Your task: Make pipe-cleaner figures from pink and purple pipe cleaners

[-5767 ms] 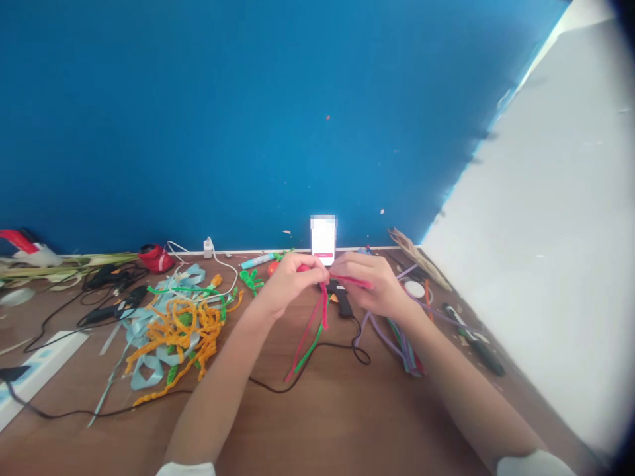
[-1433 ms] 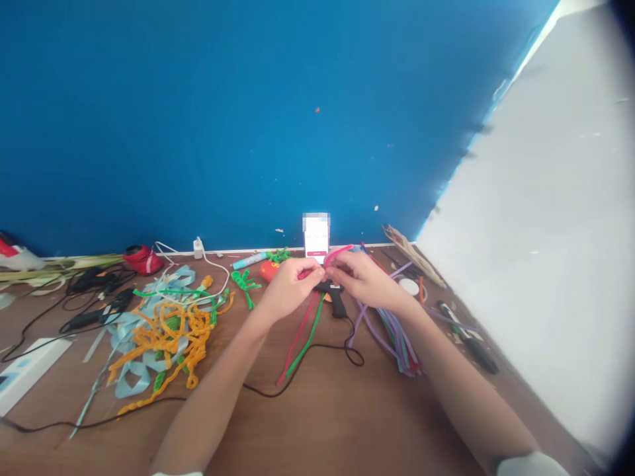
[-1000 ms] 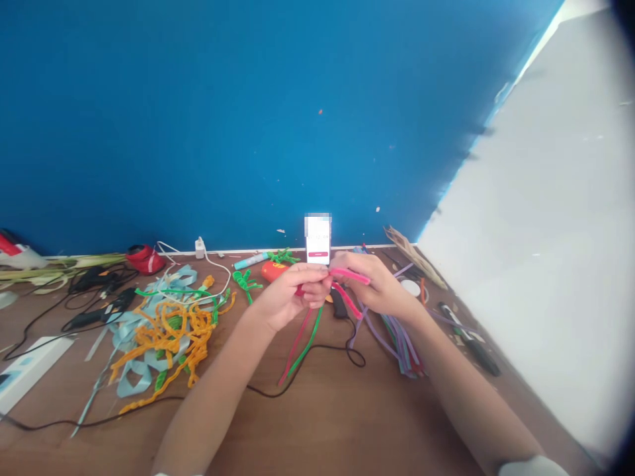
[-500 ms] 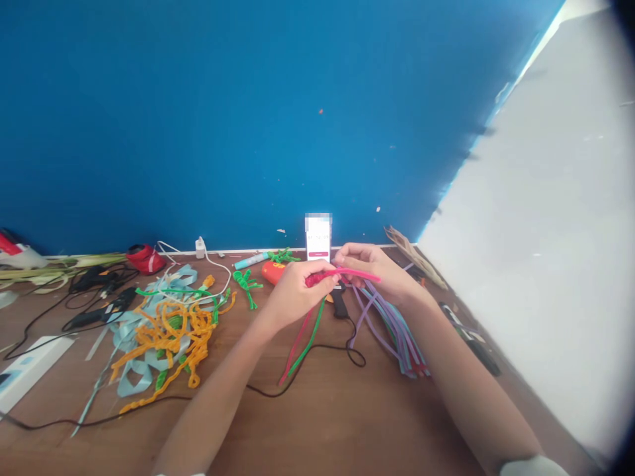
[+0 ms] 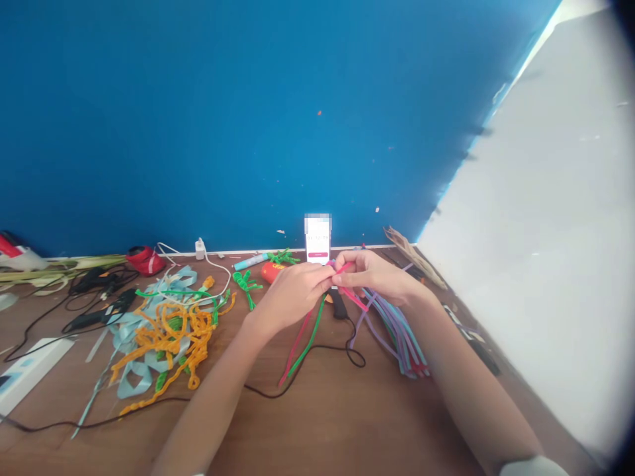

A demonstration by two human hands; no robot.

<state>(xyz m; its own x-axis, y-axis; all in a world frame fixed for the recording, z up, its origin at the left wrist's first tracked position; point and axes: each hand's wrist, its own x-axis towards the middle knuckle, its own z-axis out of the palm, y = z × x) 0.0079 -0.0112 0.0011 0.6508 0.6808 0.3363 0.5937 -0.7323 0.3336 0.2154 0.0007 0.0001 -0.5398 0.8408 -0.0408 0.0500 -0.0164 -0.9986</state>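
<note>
Both hands meet above the table, in front of a lit phone (image 5: 317,246). My right hand (image 5: 371,272) pinches a pink pipe cleaner (image 5: 358,300), whose free end slants down to the right. My left hand (image 5: 297,291) is closed round the other part of the pink piece, mostly hidden behind the fingers. A green pipe cleaner (image 5: 308,347) and a red one (image 5: 294,344) lie on the table below. Beneath my right wrist lies a bundle of purple and blue pipe cleaners (image 5: 397,334). A small green twisted figure (image 5: 245,284) lies left of my left hand.
At left a tangle of orange pipe cleaners (image 5: 171,330) lies among light-blue ribbon (image 5: 136,377). Further left are a white power strip (image 5: 34,370) and black cords. A black-handled tool (image 5: 338,304) trails its cable across the table. The blue wall (image 5: 248,132) rises behind.
The pink pipe cleaner's free end, earlier stretched rightward over my right hand, now bends down beneath its fingers. My right fingers have moved in against my left ones.
</note>
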